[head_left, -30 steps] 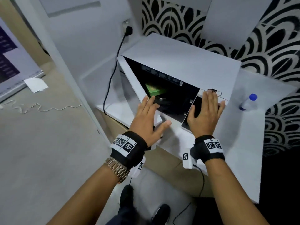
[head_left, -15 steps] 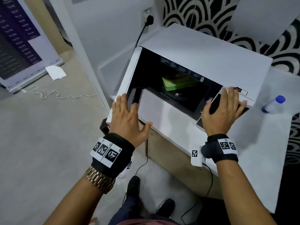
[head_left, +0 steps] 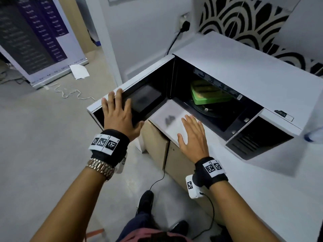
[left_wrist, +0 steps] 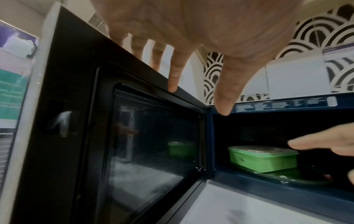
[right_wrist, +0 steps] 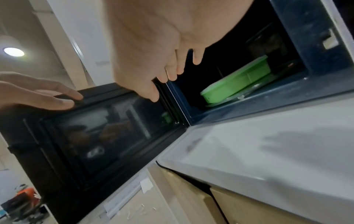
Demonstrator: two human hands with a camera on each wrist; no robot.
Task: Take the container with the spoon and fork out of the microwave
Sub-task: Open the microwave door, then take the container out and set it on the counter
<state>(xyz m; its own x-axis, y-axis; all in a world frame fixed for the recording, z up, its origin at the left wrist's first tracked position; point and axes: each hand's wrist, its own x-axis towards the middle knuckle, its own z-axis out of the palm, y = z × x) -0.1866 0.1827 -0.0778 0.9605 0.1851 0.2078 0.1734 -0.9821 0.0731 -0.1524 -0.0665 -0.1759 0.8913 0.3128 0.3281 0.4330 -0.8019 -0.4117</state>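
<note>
A white microwave [head_left: 244,70] stands on a white counter with its door [head_left: 143,98] swung wide to the left. Inside, on the glass turntable, sits a closed green container [head_left: 208,94] [left_wrist: 262,159] [right_wrist: 235,84]; no spoon or fork shows. My left hand [head_left: 118,110] lies flat with straight fingers on the top edge of the door. My right hand [head_left: 192,131] hovers open over the counter just in front of the oven mouth, fingers pointing at the container and short of it. Neither hand holds anything.
The white counter [head_left: 262,180] runs to the right, over a wooden cabinet [head_left: 157,142]. A blurred bottle with a blue cap [head_left: 312,133] stands at the right edge. The power cord [head_left: 174,41] runs to a wall socket. A banner [head_left: 35,41] and paper lie on the floor left.
The door has swung from half ajar to wide, my left hand riding its top edge leftward. My right hand left the control panel and came down before the oven mouth.
</note>
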